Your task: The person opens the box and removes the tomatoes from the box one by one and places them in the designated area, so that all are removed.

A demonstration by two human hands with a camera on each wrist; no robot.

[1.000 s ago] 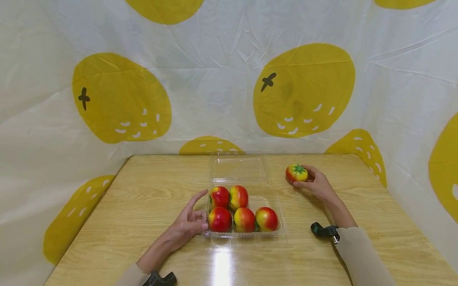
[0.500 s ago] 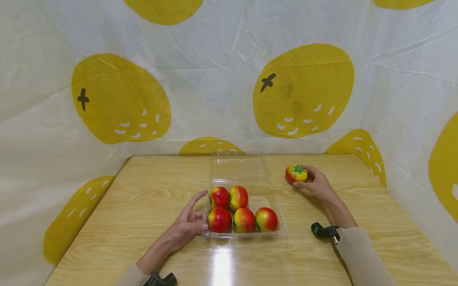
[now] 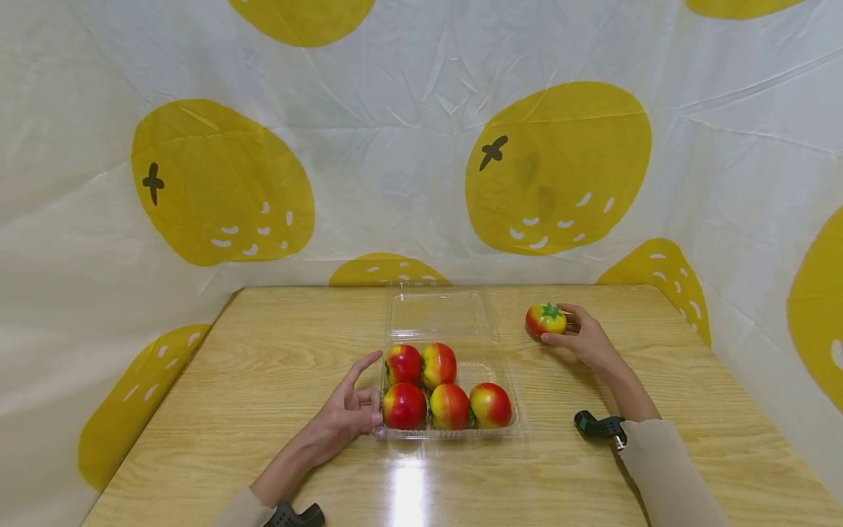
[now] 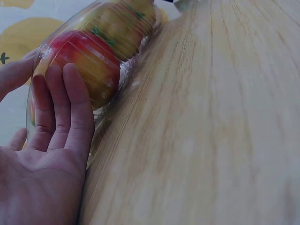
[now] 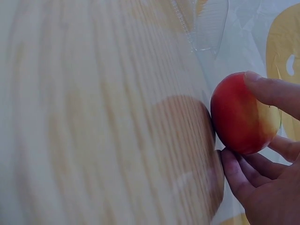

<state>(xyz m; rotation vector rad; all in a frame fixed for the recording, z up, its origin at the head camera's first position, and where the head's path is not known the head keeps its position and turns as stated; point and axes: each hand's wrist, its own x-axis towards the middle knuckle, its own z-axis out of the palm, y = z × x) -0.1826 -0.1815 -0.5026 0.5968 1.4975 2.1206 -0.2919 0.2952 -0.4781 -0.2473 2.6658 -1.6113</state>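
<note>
A clear hinged plastic container point(image 3: 512, 366) lies open on the table, holding several glossy red-and-yellow persimmon-like fruits point(image 3: 404, 405). Its back right spot holds no fruit. At its left side, my left hand point(image 3: 342, 411) has the thumb at the front corner of the rim, and the index finger stretches along the edge. The left wrist view shows other fingers point(image 4: 77, 105) against the outer wall. To the container's right, my right hand point(image 3: 585, 341) grips another such fruit point(image 3: 544, 320) between thumb and fingers, green calyx facing up. Whether this fruit touches the table, I cannot tell.
The container's transparent lid point(image 3: 441, 313) is folded back toward the far table edge. A pale curtain point(image 3: 395, 183) with large yellow fruit prints surrounds the wooden table point(image 3: 263, 351). Dark wrist mounts point(image 3: 598, 425) stick out from both beige sleeves.
Almost nothing differs. Both hands, the container and the held fruit stay in practically the same places.
</note>
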